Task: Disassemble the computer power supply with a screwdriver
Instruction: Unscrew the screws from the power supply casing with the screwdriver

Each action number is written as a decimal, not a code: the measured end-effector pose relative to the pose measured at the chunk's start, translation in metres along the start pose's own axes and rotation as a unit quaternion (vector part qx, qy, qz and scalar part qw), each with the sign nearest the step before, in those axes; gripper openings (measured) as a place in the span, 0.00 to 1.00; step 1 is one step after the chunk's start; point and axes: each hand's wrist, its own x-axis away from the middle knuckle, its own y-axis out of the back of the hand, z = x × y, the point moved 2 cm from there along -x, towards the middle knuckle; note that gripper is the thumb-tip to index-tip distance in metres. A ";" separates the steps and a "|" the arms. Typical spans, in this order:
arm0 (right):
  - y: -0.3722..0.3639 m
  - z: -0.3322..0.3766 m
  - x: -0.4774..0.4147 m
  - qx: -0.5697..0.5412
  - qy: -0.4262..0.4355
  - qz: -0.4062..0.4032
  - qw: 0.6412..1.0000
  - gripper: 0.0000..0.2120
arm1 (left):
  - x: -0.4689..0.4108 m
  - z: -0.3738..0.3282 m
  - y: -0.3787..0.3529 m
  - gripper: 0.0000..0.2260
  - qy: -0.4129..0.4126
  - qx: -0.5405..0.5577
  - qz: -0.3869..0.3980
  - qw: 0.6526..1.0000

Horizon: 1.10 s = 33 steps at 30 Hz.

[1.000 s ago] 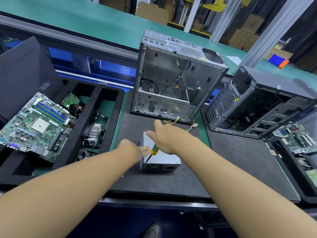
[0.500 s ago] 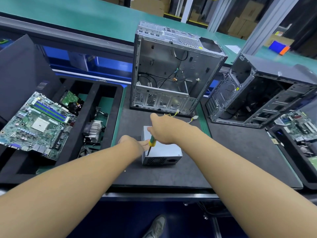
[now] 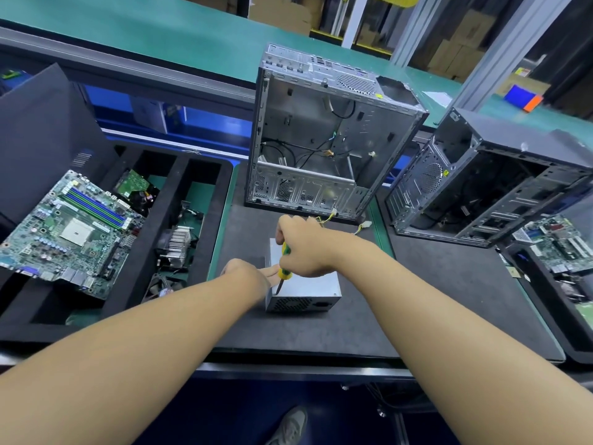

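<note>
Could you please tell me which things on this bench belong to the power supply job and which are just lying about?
In use: power supply, screwdriver, right hand gripping it, left hand touching the supply.
Lying about: motherboard, heatsink, open silver case, dark case.

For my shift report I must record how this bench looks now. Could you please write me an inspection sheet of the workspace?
Surface: black mat on a green bench.
Job's things: grey power supply lies flat on the mat; screwdriver tip at its near left top corner.
Clutter: silver case upright behind it, dark case to the right, both open; motherboard on, heatsink in, the black tray at left.
Hands: left hand touches the power supply's left edge with straight fingers; right hand grips the screwdriver.
Cables: yellow-black wires on the mat before the silver case; black ones inside it.
Surroundings: cardboard boxes behind the benches.
</note>
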 end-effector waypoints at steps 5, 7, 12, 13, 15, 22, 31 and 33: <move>-0.005 0.000 -0.003 0.072 -0.067 -0.075 0.992 0.18 | -0.005 0.005 0.003 0.37 -0.026 0.002 0.010 1.000; -0.005 0.001 -0.004 0.084 -0.029 -0.087 0.992 0.12 | -0.005 0.003 0.003 0.44 0.009 0.041 0.001 0.999; -0.001 0.001 0.002 0.003 -0.005 -0.002 1.000 0.14 | -0.010 -0.001 0.002 0.32 0.019 0.033 0.033 0.999; -0.003 0.000 0.002 0.015 -0.021 -0.016 1.000 0.16 | -0.011 0.001 0.004 0.28 0.040 0.025 0.039 0.998; -0.006 -0.002 0.002 0.041 -0.066 -0.061 0.995 0.18 | -0.004 0.003 0.009 0.23 0.032 0.008 0.033 0.999; 0.000 -0.003 0.005 0.014 -0.007 -0.016 1.000 0.12 | 0.000 -0.002 0.008 0.36 0.024 -0.006 0.050 0.998; -0.006 -0.007 -0.001 0.060 -0.011 -0.063 0.996 0.06 | 0.004 -0.004 0.008 0.44 0.020 0.079 0.013 0.997; -0.002 -0.009 0.001 0.002 -0.004 -0.013 1.000 0.10 | 0.002 -0.006 0.007 0.43 0.006 0.106 0.002 0.994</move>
